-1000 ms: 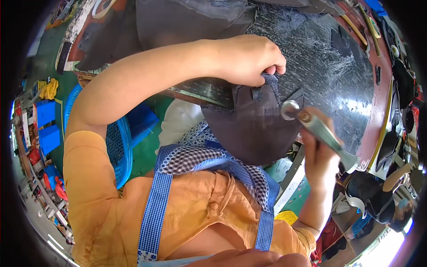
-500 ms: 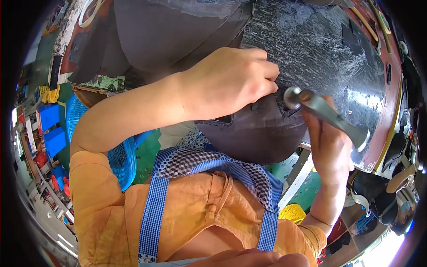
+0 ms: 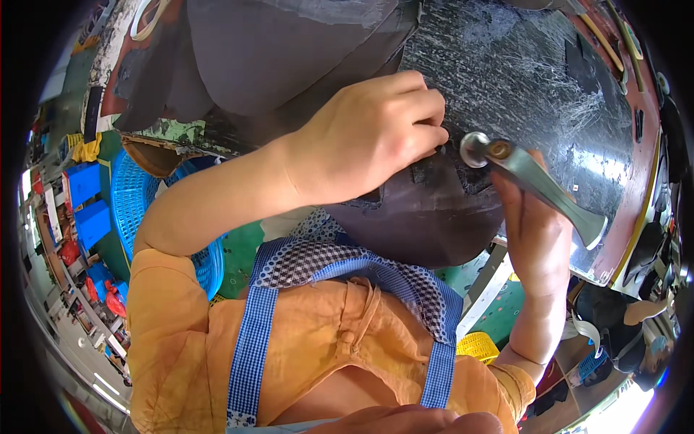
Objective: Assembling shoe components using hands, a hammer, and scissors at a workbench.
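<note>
My right hand (image 3: pixel 531 235) is wrapped around a hammer (image 3: pixel 538 181). Its round metal face points left and its thin flared end points down to the right. My left hand (image 3: pixel 376 134) is closed, with thumb and fingers pinched together just left of the hammer face. What those fingers hold, if anything, is hidden behind them. Beneath both hands lies a dark brown leather-like piece (image 3: pixel 434 217), rounded at its lower edge and hanging over the table's near edge. Dark, rough-edged patches show on it by my left fingers.
The scratched black worktop (image 3: pixel 506 72) carries larger dark sheets (image 3: pixel 282 50) at the far left. A wooden-handled tool (image 3: pixel 601 40) lies at the far right. Below the table's left side stands a blue plastic basket (image 3: pixel 134 192); a yellow basket (image 3: pixel 477 347) stands lower right.
The hammer looks sharper now, with its head a little lower and its face clear of blur. My left hand stays pinched above the dark piece. The whole view has shifted slightly.
</note>
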Tool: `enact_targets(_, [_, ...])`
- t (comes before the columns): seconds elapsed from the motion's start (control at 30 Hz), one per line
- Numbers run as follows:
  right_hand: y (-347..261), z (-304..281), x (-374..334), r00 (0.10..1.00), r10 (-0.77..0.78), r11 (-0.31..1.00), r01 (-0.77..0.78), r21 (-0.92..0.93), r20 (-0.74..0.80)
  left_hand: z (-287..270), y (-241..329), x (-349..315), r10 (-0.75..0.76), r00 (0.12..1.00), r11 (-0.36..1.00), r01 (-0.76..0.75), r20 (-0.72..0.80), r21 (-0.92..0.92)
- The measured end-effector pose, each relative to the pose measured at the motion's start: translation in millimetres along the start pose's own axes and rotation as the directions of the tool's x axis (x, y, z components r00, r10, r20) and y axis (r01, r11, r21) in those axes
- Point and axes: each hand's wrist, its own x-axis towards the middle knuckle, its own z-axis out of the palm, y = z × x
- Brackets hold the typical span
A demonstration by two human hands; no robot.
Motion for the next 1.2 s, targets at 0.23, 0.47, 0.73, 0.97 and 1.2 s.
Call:
enact_targets(0.23, [0,1,6,1.0,0.008,1.0,-0.008,-0.02,0.001,1,10,-6,0.03,0.999,0.982,-0.034,0.026,0.184])
enact_targets(0.47, [-3,5,10,0.997,-0.054,0.996,0.057,-0.065,0.056,-4,-3,-9,-0.003,0.999,0.997,0.006,-0.047,0.072])
enact_targets(0.73, [-6,7,10,0.995,-0.084,0.986,0.092,-0.137,0.059,6,30,-15,-0.037,0.998,0.933,0.049,-0.042,0.357])
enact_targets(0.97, [-9,4,11,0.984,-0.126,0.986,0.138,-0.089,0.128,3,11,-22,-0.07,0.986,0.964,0.106,-0.15,0.243])
enact_targets(1.2, [-11,4,25,0.989,-0.126,0.989,0.131,-0.062,0.078,0,28,-27,-0.092,0.988,0.94,0.128,-0.124,0.316])
